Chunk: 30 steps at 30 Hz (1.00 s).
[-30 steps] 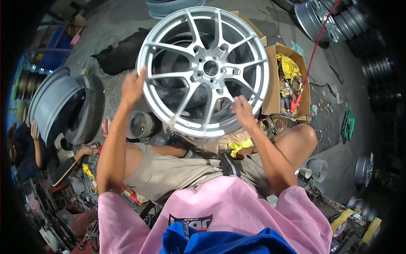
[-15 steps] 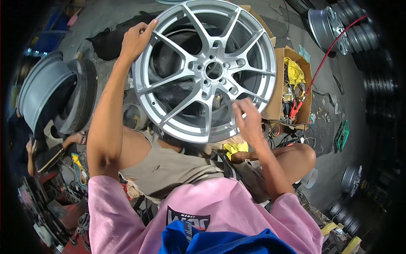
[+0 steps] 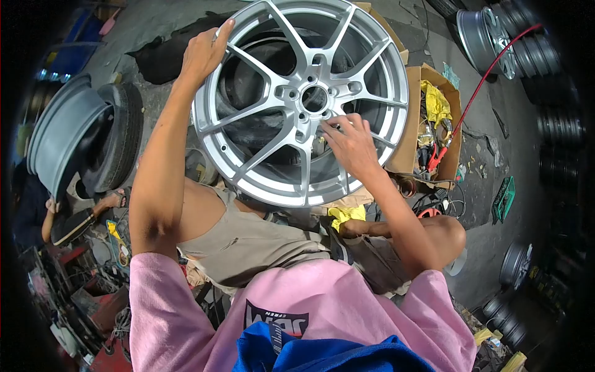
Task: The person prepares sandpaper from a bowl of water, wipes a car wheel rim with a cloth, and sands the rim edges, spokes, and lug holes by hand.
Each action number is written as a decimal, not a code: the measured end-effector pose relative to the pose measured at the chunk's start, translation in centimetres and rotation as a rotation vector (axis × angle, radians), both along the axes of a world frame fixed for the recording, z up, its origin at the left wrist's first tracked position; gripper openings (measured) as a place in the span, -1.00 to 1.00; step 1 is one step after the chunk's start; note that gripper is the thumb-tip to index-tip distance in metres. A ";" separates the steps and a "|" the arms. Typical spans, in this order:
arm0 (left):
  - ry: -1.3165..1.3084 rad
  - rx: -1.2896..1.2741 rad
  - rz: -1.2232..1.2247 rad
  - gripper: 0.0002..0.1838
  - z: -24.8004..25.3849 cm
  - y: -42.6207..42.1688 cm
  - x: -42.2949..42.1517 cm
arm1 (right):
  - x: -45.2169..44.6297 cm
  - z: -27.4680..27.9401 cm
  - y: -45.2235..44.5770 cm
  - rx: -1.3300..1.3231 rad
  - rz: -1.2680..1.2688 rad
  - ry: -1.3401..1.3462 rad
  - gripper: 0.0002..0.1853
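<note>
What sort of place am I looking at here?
Likely a wheel repair or refinishing workshop, judging by the silver multi-spoke metal wheel in front, the black rubber tyre at left, and the grey metal rims grouped at upper right.

I see wide gaps between the wheel's (image 3: 302,80) spokes (image 3: 305,170), big enough for a hand. The left hand (image 3: 206,53) blocks one edge. The right hand (image 3: 352,146) covers part of a low gap. A box (image 3: 403,133) crowds that side, and bent legs (image 3: 443,235) block the near side.
</note>
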<state>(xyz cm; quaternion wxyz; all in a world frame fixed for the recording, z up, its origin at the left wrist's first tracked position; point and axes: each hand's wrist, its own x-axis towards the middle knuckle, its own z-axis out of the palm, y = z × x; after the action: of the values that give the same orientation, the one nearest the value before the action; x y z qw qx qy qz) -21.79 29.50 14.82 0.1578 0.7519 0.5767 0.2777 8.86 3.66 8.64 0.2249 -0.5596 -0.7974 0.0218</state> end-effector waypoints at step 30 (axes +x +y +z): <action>-0.008 0.062 -0.032 -0.25 0.4 -0.8 0.3 | -3.1 0.2 -1.5 -0.036 -0.063 0.129 -0.75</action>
<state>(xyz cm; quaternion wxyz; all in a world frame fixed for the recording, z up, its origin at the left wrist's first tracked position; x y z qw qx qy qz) -21.54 28.66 15.18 0.1412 0.7644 0.5551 0.2961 5.72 2.20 8.83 0.2663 -0.5857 -0.7628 0.0651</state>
